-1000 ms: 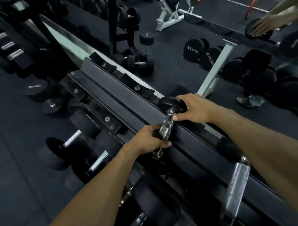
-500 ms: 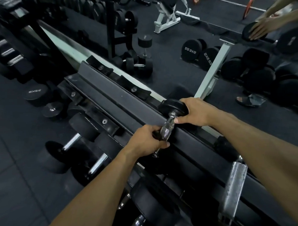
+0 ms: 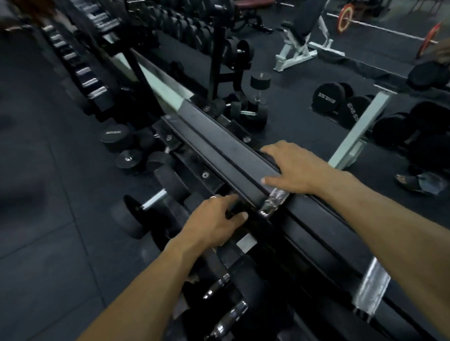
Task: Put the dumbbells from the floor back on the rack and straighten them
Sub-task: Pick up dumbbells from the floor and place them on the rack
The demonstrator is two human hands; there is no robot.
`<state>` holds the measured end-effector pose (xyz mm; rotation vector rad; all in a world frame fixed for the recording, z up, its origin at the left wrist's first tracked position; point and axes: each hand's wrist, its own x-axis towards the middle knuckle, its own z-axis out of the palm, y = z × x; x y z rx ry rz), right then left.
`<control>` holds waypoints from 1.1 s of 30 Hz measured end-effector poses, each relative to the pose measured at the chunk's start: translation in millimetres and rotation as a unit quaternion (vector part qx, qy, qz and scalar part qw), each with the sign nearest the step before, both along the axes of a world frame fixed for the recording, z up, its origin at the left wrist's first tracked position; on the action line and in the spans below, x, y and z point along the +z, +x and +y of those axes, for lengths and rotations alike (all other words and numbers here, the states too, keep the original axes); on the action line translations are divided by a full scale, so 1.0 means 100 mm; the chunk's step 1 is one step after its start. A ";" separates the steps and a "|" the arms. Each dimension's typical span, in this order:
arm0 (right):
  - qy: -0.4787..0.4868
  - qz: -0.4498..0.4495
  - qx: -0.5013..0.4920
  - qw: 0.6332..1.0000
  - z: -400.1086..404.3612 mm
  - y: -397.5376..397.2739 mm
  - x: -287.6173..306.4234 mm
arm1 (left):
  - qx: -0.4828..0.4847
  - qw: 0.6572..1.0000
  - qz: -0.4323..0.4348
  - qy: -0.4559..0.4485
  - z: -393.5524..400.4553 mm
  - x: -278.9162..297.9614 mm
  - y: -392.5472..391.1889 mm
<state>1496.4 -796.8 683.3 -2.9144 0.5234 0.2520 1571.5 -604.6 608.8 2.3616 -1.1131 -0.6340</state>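
While a small chrome-handled dumbbell [image 3: 274, 200] with black ends lies across the long black steel rack [image 3: 225, 154], the straightening step is judged to be in hand.
From the head view, the right hand [image 3: 293, 168] is laid flat over the dumbbell's far end, fingers spread and nothing gripped. The left hand [image 3: 218, 222] is held near the handle, fingers loosely extended and holding nothing. Next, a squaring nudge is probably called for, then a reach down for the black round-ended floor dumbbells [image 3: 252, 110] lying beyond the rack.
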 end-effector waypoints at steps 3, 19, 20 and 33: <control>-0.006 0.020 0.058 0.998 0.54 0.08 -0.01 | 0.034 0.999 -0.013 0.017 0.62 0.04 -0.08; 0.069 0.132 0.247 0.957 4.20 -0.92 -1.28 | 0.224 0.963 0.062 0.136 4.55 -1.11 -1.98; 0.076 0.148 0.254 0.953 4.36 -1.02 -1.45 | 0.231 0.959 0.080 0.143 4.70 -1.25 -2.13; 0.144 0.307 0.217 0.915 5.01 -1.81 -4.53 | 0.270 0.919 0.232 0.170 5.31 -4.15 -3.42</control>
